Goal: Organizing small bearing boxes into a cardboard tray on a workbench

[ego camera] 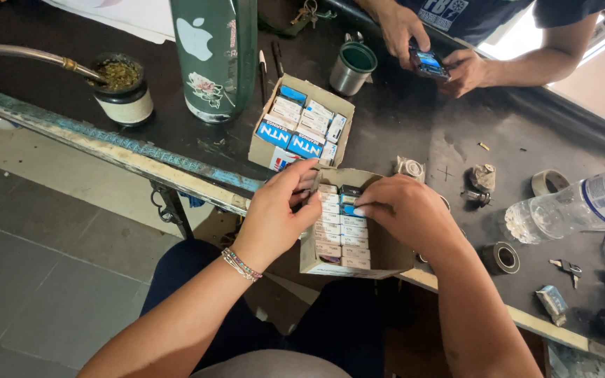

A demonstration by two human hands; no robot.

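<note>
An open cardboard box point(311, 260) sits at the near edge of the dark workbench, packed with rows of several small white and blue cartons point(341, 234). My left hand point(279, 210) rests on the box's left wall, fingers curled onto the cartons at the top left. My right hand point(404, 210) lies over the right side, fingertips pressing on a blue-topped carton point(349, 207) in the middle row. Whether either hand grips a carton is hidden by the fingers. A second open box point(262, 148) of similar blue and white cartons stands just behind.
Another person's hands point(434, 59) hold a small dark device across the bench. A tall green bottle point(215, 56), a metal cup point(352, 67), a gourd cup with straw point(122, 87), a clear plastic bottle point(575, 206), tape rolls point(503, 257), keys and small parts lie around.
</note>
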